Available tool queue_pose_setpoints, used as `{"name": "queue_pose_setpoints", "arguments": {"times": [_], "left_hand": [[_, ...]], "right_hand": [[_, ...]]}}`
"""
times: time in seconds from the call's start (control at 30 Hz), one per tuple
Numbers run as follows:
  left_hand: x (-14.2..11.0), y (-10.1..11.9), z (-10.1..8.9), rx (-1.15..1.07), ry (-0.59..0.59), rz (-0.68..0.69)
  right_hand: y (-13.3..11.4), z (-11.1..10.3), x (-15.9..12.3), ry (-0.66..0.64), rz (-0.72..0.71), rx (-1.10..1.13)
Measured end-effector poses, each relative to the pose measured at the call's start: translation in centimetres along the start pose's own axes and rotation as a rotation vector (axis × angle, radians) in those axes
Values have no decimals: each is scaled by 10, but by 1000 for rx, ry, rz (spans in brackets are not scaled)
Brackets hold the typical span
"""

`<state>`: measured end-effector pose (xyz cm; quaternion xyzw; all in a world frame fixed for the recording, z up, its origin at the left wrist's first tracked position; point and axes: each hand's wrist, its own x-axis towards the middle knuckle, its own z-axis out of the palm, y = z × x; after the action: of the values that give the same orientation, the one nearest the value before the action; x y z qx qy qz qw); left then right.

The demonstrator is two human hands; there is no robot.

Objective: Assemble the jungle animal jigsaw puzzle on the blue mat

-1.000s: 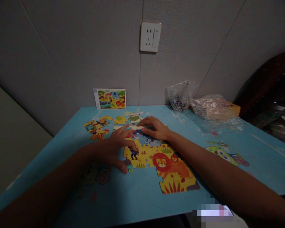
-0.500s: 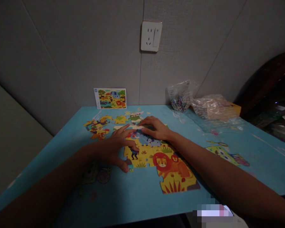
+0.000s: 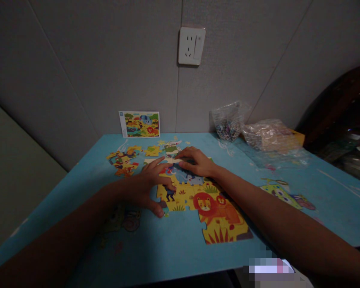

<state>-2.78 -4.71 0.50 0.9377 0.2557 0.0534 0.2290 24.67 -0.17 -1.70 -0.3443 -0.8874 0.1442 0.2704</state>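
A partly joined jigsaw puzzle with lions, an elephant and a monkey lies flat on the blue table. My left hand rests over its left edge, fingers spread, thumb near the lower left pieces. On the upper part of the puzzle lies my right hand, palm down with fingers stretched toward the top pieces; its fingertips partly cover them. Loose puzzle pieces sit in a cluster left of the puzzle. Behind it lie a yellow-green piece and a green-and-white figure, which may be table print.
A picture card of the animal scene leans against the wall at the back. At the back right are a clear plastic bag with small contents and crumpled plastic wrap by an orange box. The table has printed cartoon figures.
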Motion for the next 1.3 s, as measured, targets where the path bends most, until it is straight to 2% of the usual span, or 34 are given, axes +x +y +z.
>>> {"name": "queue_pose_setpoints", "arguments": {"times": [0.43, 1.3], "left_hand": [[0, -3, 2, -9, 29, 8], [1, -2, 1, -24, -15, -60]], "right_hand": [[4, 2, 0, 11, -1, -32], [6, 5, 0, 21, 0, -80]]}}
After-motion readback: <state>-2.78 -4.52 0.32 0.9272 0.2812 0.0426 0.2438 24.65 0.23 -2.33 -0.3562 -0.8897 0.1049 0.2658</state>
